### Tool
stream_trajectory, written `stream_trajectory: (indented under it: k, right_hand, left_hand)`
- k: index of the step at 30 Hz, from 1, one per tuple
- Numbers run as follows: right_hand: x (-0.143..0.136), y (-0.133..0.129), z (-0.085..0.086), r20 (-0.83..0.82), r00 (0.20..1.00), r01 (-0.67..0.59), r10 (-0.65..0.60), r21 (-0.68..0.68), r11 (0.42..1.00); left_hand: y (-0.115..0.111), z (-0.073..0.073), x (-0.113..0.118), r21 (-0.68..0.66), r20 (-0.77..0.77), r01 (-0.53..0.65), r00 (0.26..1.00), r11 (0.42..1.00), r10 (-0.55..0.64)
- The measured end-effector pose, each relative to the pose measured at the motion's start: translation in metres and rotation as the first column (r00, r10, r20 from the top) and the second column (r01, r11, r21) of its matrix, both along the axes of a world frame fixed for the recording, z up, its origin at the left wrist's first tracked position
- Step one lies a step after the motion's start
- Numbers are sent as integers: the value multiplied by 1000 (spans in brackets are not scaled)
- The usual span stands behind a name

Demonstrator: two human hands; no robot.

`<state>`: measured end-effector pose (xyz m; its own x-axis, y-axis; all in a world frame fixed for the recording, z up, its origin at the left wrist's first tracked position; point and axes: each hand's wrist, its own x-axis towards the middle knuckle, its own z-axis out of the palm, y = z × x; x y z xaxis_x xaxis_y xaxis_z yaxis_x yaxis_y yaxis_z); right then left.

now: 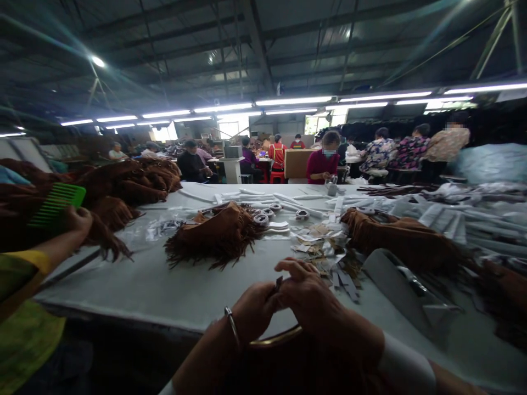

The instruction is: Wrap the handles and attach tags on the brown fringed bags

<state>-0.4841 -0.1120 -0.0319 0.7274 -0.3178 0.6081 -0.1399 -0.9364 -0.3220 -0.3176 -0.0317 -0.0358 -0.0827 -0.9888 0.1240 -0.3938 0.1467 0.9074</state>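
Above the near edge of the white table (152,296), my left hand (256,308) and my right hand (309,296) meet. My left fingers are closed on a small dark strip (279,282), its tip sticking up between thumb and finger. My right fingers bend over the same spot and are closed too, the forefinger raised; what they pinch is partly hidden. Just under my hands is a dark item with a gold-coloured curved edge (275,339), mostly in shadow. Beyond them lies a brown fringed bag (214,230).
A second brown bag (395,236), a grey curved holder (407,285), paper scraps (317,247), white strips (448,219) and tape rolls (261,219) lie around. At left a co-worker's hand (78,222) holds a green comb (60,203) by piled brown bags (132,178).
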Motion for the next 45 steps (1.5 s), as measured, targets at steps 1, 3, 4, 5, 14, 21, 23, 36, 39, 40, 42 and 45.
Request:
stream_trajectory:
  k: [1, 3, 4, 5, 14, 21, 23, 36, 39, 40, 42, 45]
  right_hand:
    - [3, -2, 2, 2, 1000, -7, 7, 125, 992]
    - [7, -4, 1, 3, 1000, -25, 26, 378, 926]
    - [8, -4, 0, 5, 1000, -27, 28, 470, 882]
    - [9, -3, -2, 10, 1000, -23, 21, 528, 849]
    - [10, 12, -4, 88, 995, -7, -46, 523, 852]
    - [5, 13, -1, 16, 1000, -15, 4, 790, 613]
    - [3, 11, 1, 17, 1000, -12, -4, 810, 586]
    - [1, 12, 3, -121, 992, 32, 33, 497, 867]
    - [0, 15, -4, -31, 999, -18, 28, 270, 963]
    - [-1, 16, -6, 2, 999, -45, 45, 186, 982]
    - [-4, 16, -7, 51, 994, -99, 97, 26, 995]
    - [-11, 15, -6, 14, 986, -161, 164, -132, 978]
  left_hand:
    - [1, 0, 1, -46, 58, 8, 998, 999, -5]
    - [3, 0, 4, -120, 149, 24, 989, 992, -5]
    - [4, -1, 6, -138, 182, 35, 983, 990, -9]
    - [5, 0, 6, -138, 201, 51, 979, 989, -23]
    - [16, 7, 6, 170, -124, 161, 982, 972, -141]
    - [17, -6, 0, 132, -99, 70, 993, 989, -57]
    - [18, -4, -2, 82, -61, 90, 994, 993, -86]
    - [20, -9, 1, 7, 140, 190, 972, 982, -189]
    - [20, -9, 2, 53, 80, 185, 979, 981, -189]
    - [20, -8, 2, 65, 54, 168, 984, 984, -171]
    - [21, -7, 1, 99, -2, 145, 989, 984, -146]
    - [21, -8, 1, 161, -111, 156, 984, 975, -139]
